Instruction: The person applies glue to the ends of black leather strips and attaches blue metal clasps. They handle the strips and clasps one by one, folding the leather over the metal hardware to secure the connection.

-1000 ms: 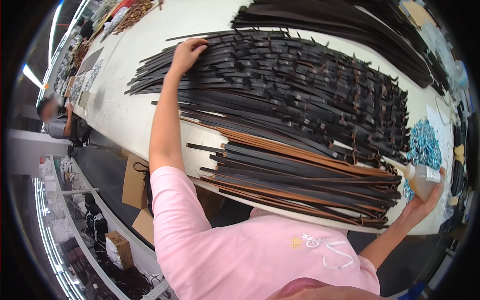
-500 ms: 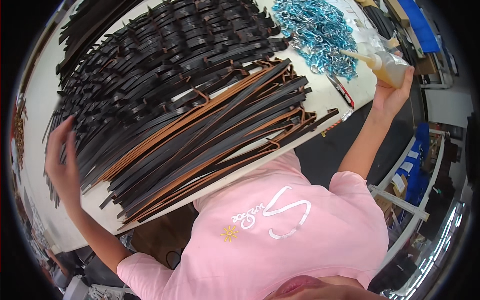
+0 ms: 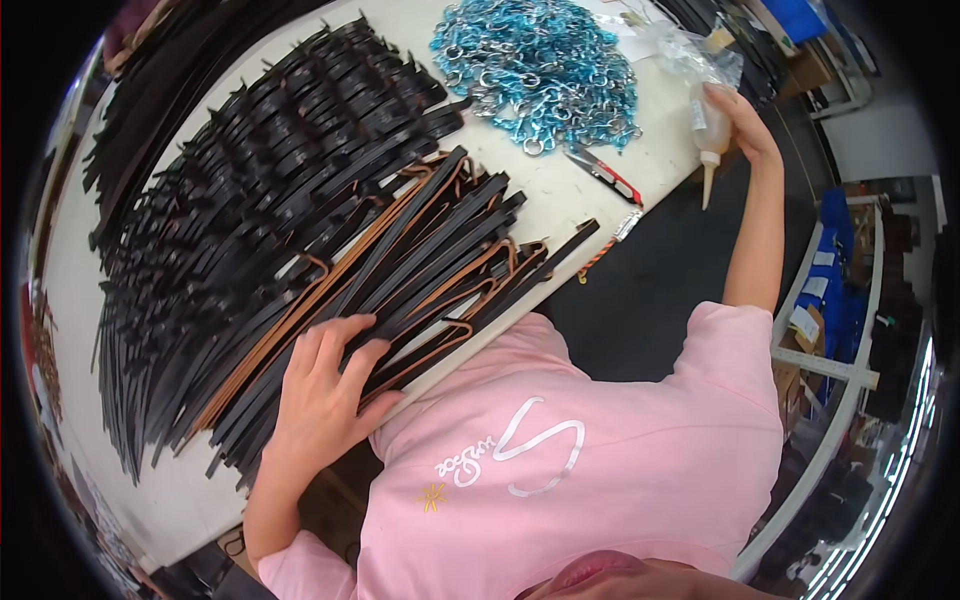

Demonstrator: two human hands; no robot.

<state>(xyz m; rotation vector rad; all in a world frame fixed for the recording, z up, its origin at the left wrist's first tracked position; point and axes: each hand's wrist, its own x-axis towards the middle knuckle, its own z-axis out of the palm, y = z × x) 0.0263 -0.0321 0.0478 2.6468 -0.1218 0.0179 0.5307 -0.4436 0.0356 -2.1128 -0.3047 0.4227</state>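
My left hand lies with its fingers spread over the near ends of a bundle of black and tan leather straps along the table's front edge. I cannot tell how firmly the fingertips touch them. Out to the right, my right hand is closed around a clear squeeze bottle. The bottle is tipped over, its thin nozzle pointing down beside the table's right edge. Farther back, a large stack of black straps with loops covers the table's left side.
A heap of metal rings in blue plastic sits at the back of the white table. By the right edge lies a red and black cutter knife. Clear plastic bags are behind the bottle. A shelf rack stands to the right.
My left hand has come from the far left end of the straps to the near bundle. The bottle in my right hand has turned from nozzle-left to nozzle-down.
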